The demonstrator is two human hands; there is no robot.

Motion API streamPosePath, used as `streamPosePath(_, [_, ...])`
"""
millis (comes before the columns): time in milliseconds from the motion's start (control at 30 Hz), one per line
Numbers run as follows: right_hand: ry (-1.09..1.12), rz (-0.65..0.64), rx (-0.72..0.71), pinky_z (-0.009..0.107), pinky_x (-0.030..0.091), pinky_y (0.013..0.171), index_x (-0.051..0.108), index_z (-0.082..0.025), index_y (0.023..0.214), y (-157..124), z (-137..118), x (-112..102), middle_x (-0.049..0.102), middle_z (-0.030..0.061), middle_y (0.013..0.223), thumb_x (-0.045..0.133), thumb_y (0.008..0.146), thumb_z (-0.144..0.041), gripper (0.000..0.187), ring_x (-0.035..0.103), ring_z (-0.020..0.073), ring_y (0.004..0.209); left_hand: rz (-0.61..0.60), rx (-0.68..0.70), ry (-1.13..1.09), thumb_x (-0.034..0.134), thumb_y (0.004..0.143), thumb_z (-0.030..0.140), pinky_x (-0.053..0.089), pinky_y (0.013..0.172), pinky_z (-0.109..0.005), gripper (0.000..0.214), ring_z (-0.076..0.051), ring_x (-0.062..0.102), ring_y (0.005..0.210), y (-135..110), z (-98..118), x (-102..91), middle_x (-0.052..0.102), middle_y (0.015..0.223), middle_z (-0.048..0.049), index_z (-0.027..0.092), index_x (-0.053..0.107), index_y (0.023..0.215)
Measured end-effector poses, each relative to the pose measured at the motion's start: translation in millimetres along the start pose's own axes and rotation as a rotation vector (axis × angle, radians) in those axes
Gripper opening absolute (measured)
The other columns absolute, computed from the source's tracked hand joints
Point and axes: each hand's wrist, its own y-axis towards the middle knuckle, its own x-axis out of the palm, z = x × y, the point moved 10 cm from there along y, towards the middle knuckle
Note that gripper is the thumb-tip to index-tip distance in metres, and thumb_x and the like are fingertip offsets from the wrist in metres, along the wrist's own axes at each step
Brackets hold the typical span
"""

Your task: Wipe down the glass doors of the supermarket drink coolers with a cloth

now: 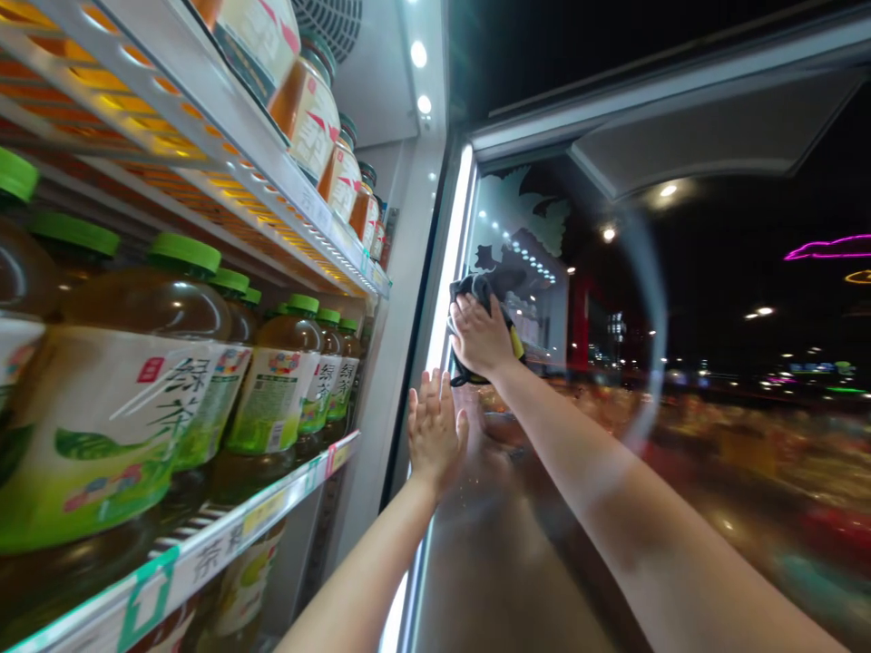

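Note:
The glass door [537, 508] of a lit drinks fridge stands swung open, with a bright light strip [455, 236] down its hinge-side edge. My right hand [482, 334] presses a dark cloth with a yellow patch [469, 374] against the inner face of the glass near that strip. The cloth is bunched under the palm and sticks out around the fingers. Lower and to the left, my left hand [435, 431] rests by the door's edge, its fingers stretched upward and nothing in it.
Green-capped tea bottles [129, 390] fill the left shelf, above a price rail [251, 521]. Amber bottles [313, 118] stand on the wire shelf [156, 118] higher up. A fridge side wall [401, 181] lies between shelves and door. Night lights show beyond the glass.

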Motion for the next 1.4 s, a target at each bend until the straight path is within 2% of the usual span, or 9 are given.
streamPosePath(167, [-0.021, -0.062, -0.168, 0.060, 0.018, 0.124, 0.047, -0.019, 0.150, -37, -1, -7, 0.044, 0.0117, 0.159, 0.042, 0.101, -0.033, 0.051, 0.037, 0.0290, 0.147, 0.017, -0.016, -0.007, 0.035, 0.101, 0.021, 0.025, 0.127, -0.051, 0.056, -0.026, 0.023, 0.155, 6, 11, 3.3, 0.035, 0.163, -0.0166, 0.011, 0.034, 0.156])
streamPosePath(400, [-0.297, 0.194, 0.406, 0.068, 0.021, 0.118, 0.045, -0.017, 0.150, -73, 196, -133, 0.044, 0.0163, 0.158, 0.037, 0.101, -0.043, 0.055, 0.038, 0.0342, 0.145, 0.002, 0.048, -0.068, 0.039, 0.099, 0.022, 0.023, 0.127, -0.052, 0.058, -0.027, 0.023, 0.155, 39, 30, -6.4, 0.036, 0.163, -0.0165, 0.011, 0.035, 0.156])
streamPosePath(533, [-0.291, 0.307, 0.674, 0.072, 0.018, 0.117, 0.043, -0.014, 0.151, -85, 234, -155, 0.040, 0.0195, 0.159, 0.031, 0.102, -0.037, 0.056, 0.032, 0.0350, 0.148, 0.002, 0.053, -0.067, 0.038, 0.099, 0.022, 0.022, 0.128, -0.052, 0.059, -0.026, 0.023, 0.156, 51, 26, -21.8, 0.035, 0.164, -0.0151, 0.012, 0.032, 0.158])
streamPosePath(633, [-0.193, 0.299, 0.596, 0.073, 0.014, 0.117, 0.044, -0.015, 0.151, -61, 189, -121, 0.040, 0.0198, 0.159, 0.033, 0.101, -0.034, 0.055, 0.033, 0.0352, 0.149, 0.001, 0.048, -0.059, 0.039, 0.099, 0.022, 0.024, 0.127, -0.052, 0.060, -0.026, 0.023, 0.156, 52, 24, -31.0, 0.035, 0.164, -0.0154, 0.013, 0.030, 0.158])
streamPosePath(833, [0.042, -0.002, -0.032, 0.065, 0.012, 0.124, 0.050, -0.021, 0.148, -32, 2, -12, 0.046, 0.0134, 0.157, 0.039, 0.102, -0.029, 0.048, 0.037, 0.0283, 0.148, 0.029, -0.001, -0.053, 0.038, 0.100, 0.024, 0.029, 0.125, -0.053, 0.057, -0.027, 0.028, 0.154, 40, 23, -34.4, 0.039, 0.161, -0.0178, 0.012, 0.034, 0.156])
streamPosePath(933, [0.054, -0.044, -0.192, 0.062, 0.011, 0.126, 0.053, -0.022, 0.145, -42, -20, -5, 0.048, 0.0103, 0.156, 0.041, 0.102, -0.028, 0.045, 0.037, 0.0269, 0.148, 0.073, -0.027, -0.079, 0.037, 0.101, 0.026, 0.029, 0.124, -0.054, 0.056, -0.029, 0.029, 0.154, 40, 25, -31.9, 0.039, 0.161, -0.0189, 0.012, 0.037, 0.155])
streamPosePath(1033, [-0.010, -0.009, -0.135, 0.063, 0.007, 0.125, 0.053, -0.022, 0.145, -46, 37, -40, 0.051, 0.0100, 0.154, 0.040, 0.102, -0.031, 0.046, 0.039, 0.0280, 0.147, 0.073, -0.018, -0.140, 0.038, 0.101, 0.027, 0.027, 0.125, -0.054, 0.055, -0.030, 0.028, 0.154, 49, 37, -21.1, 0.038, 0.161, -0.0198, 0.010, 0.040, 0.153])
streamPosePath(1167, [-0.195, 0.137, 0.197, 0.067, 0.006, 0.124, 0.049, -0.023, 0.150, -77, 178, -124, 0.048, 0.0114, 0.156, 0.041, 0.101, -0.035, 0.050, 0.038, 0.0303, 0.147, 0.045, -0.007, -0.249, 0.040, 0.099, 0.030, 0.027, 0.125, -0.054, 0.058, -0.031, 0.028, 0.154, 68, 69, -1.6, 0.037, 0.162, -0.0188, 0.011, 0.037, 0.155])
streamPosePath(1400, [-0.434, 0.345, 0.816, 0.062, 0.021, 0.122, 0.049, -0.025, 0.150, -256, 360, -256, 0.048, 0.0120, 0.156, 0.036, 0.099, -0.040, 0.055, 0.041, 0.0326, 0.146, 0.052, 0.206, -0.376, 0.040, 0.100, 0.031, 0.022, 0.127, -0.053, 0.063, -0.027, 0.026, 0.155, 91, 148, 0.2, 0.035, 0.164, -0.0122, 0.019, 0.028, 0.160])
